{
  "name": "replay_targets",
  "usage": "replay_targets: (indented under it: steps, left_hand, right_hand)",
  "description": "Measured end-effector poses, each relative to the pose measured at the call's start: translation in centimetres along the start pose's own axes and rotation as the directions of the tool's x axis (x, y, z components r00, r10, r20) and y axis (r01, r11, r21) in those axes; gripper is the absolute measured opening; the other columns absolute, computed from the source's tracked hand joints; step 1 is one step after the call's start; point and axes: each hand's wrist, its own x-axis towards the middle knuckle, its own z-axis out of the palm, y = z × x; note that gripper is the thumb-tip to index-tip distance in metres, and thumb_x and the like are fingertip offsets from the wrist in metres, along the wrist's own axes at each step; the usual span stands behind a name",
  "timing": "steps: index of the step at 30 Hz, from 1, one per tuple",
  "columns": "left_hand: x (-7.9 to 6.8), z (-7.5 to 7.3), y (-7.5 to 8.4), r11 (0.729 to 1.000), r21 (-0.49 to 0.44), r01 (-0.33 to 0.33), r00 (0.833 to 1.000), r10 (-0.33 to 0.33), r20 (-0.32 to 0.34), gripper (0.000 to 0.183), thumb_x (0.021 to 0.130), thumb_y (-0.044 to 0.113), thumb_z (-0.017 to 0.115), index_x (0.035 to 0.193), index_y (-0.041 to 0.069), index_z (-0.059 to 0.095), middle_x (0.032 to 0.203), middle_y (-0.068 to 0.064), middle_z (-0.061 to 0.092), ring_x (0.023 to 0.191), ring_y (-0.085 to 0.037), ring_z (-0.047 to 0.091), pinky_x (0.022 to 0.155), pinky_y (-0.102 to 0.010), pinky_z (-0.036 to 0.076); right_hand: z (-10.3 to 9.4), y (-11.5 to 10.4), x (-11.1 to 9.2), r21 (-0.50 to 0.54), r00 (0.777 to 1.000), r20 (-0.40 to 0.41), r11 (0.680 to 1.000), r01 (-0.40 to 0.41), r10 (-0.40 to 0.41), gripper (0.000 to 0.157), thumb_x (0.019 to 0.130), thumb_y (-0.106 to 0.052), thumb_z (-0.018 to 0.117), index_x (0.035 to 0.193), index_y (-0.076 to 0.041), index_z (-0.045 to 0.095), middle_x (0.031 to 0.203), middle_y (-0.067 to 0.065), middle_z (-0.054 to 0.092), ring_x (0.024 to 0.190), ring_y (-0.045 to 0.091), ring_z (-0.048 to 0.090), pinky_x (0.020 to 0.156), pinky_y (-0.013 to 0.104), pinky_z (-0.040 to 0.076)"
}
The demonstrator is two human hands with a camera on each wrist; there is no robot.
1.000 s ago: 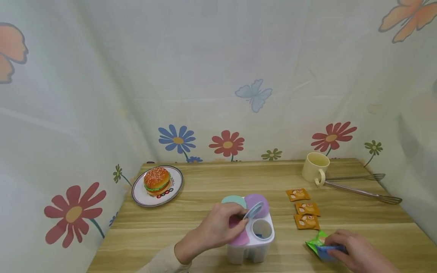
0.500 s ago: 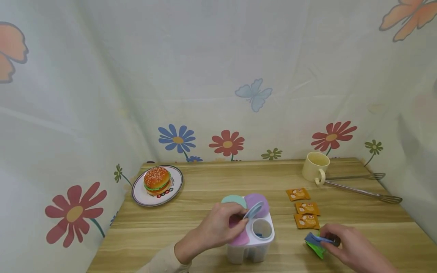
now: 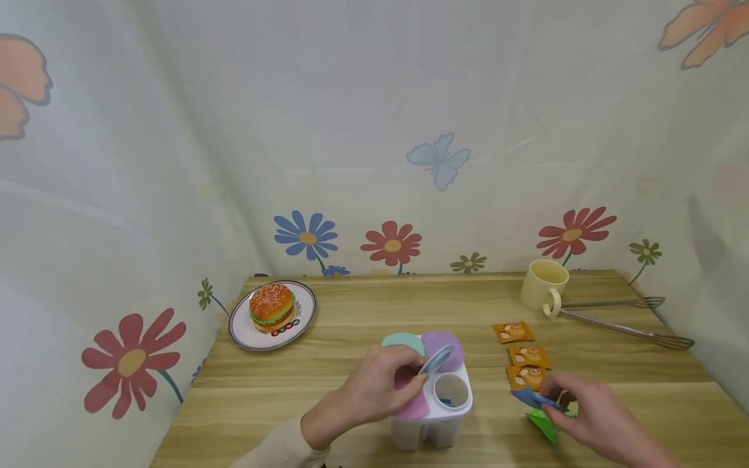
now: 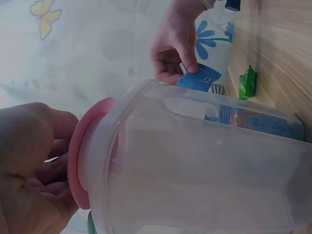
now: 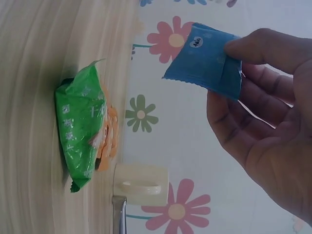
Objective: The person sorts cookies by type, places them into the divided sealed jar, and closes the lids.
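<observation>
My left hand (image 3: 374, 385) pinches a light blue round lid (image 3: 440, 357), tilted up beside the uncovered round opening (image 3: 452, 383) of a clear plastic box (image 3: 422, 434). Pink, purple and mint lids cover the box's other openings. Through its wall, in the left wrist view, a blue packet (image 4: 265, 122) shows lying inside. My right hand (image 3: 591, 409) pinches another small blue packet (image 5: 204, 61) between thumb and fingers, raised above the table. Below it lies a green packet (image 5: 80, 124); just beyond are three orange packets (image 3: 529, 356) in a column.
A cream mug (image 3: 544, 286) stands at the back right, its handle toward me. Two metal whisks (image 3: 623, 325) lie beside it. At the back left, a plate (image 3: 246, 338) holds a toy-like hamburger (image 3: 272, 307). Flowered curtain (image 3: 351, 130) surrounds the table.
The right hand has picked the blue packet up from beside the green one and moved it slightly up and left. The left hand keeps the lid raised in place.
</observation>
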Motion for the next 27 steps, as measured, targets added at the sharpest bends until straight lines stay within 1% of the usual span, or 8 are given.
replay_targets:
  steps: [3,5,8,10,14,17,24,27]
  left_hand:
    - [0.1,0.0,0.0,1.000,0.003,0.001,1.000,-0.001,0.000,0.008,0.084,0.008,0.072,0.091,0.009,0.070,0.084,0.002,0.067,0.078,0.002,0.058,0.071,-0.010,0.051]
    - [0.0,0.0,0.0,1.000,-0.003,0.010,1.000,-0.010,0.005,0.008,0.084,0.008,0.072,0.092,0.009,0.070,0.084,0.002,0.067,0.078,0.002,0.058,0.071,-0.010,0.051]
    - [0.0,-0.1,0.1,1.000,-0.007,0.022,1.000,-0.022,0.012,0.008,0.085,0.009,0.072,0.092,0.009,0.070,0.084,0.002,0.067,0.078,0.002,0.057,0.071,-0.010,0.051]
    - [0.0,-0.1,0.1,1.000,-0.010,0.025,1.000,-0.025,0.013,0.008,0.085,0.008,0.072,0.092,0.009,0.070,0.084,0.002,0.067,0.077,0.002,0.057,0.071,-0.010,0.051]
    - [0.0,-0.1,0.1,1.000,-0.007,0.021,1.000,-0.021,0.010,0.008,0.084,0.008,0.073,0.092,0.009,0.070,0.084,0.002,0.067,0.077,0.002,0.057,0.070,-0.010,0.050]
    - [0.0,0.0,0.0,1.000,-0.004,0.014,1.000,-0.014,0.007,0.008,0.084,0.008,0.073,0.092,0.009,0.070,0.084,0.002,0.067,0.077,0.002,0.057,0.070,-0.009,0.050]
    - [0.0,0.0,-0.1,1.000,-0.016,0.012,1.000,-0.011,0.010,0.008,0.084,0.008,0.073,0.092,0.009,0.070,0.084,0.002,0.067,0.077,0.002,0.057,0.071,-0.008,0.050]
    - [0.0,0.1,-0.2,1.000,-0.005,-0.010,1.000,0.010,0.003,0.008,0.084,0.008,0.072,0.091,0.009,0.070,0.084,0.002,0.067,0.077,0.002,0.057,0.071,-0.008,0.049]
  right_hand:
    - [0.1,-0.3,0.2,-0.014,0.995,-0.092,0.999,0.045,-0.046,0.032,0.072,-0.002,0.081,0.093,-0.020,0.064,0.083,-0.016,0.066,0.072,-0.007,0.056,0.058,0.021,0.051]
    - [0.1,-0.5,0.4,-0.020,0.992,-0.119,0.999,0.044,-0.046,0.034,0.072,-0.002,0.082,0.097,-0.019,0.066,0.084,-0.016,0.067,0.072,-0.008,0.056,0.059,0.021,0.051]
    - [0.1,-0.8,0.7,-0.048,0.987,-0.149,0.997,0.059,-0.065,0.036,0.071,-0.003,0.083,0.099,-0.020,0.069,0.086,-0.017,0.065,0.072,-0.008,0.053,0.059,0.020,0.050]
    - [0.2,-1.0,0.9,-0.056,0.981,-0.170,0.995,0.081,-0.089,0.037,0.070,-0.004,0.084,0.098,-0.023,0.070,0.087,-0.018,0.064,0.072,-0.007,0.052,0.059,0.020,0.049]
    - [0.4,-1.3,1.5,-0.060,0.963,-0.219,0.987,0.149,-0.159,0.041,0.067,-0.001,0.085,0.096,-0.025,0.069,0.086,-0.018,0.063,0.072,-0.006,0.053,0.060,0.015,0.046]
    - [0.4,-1.7,2.0,-0.045,0.957,-0.234,0.986,0.163,-0.169,0.043,0.067,0.000,0.084,0.095,-0.027,0.068,0.085,-0.020,0.061,0.072,-0.005,0.053,0.061,0.014,0.045]
    - [0.2,-2.6,2.7,0.006,0.958,-0.240,0.987,0.162,-0.156,0.043,0.068,0.002,0.083,0.094,-0.027,0.066,0.082,-0.020,0.058,0.070,-0.004,0.053,0.059,0.018,0.047]
    - [0.1,-2.9,3.0,0.019,0.954,-0.249,0.984,0.175,-0.165,0.043,0.067,0.003,0.083,0.093,-0.027,0.066,0.084,-0.020,0.058,0.069,-0.004,0.053,0.059,0.017,0.047]
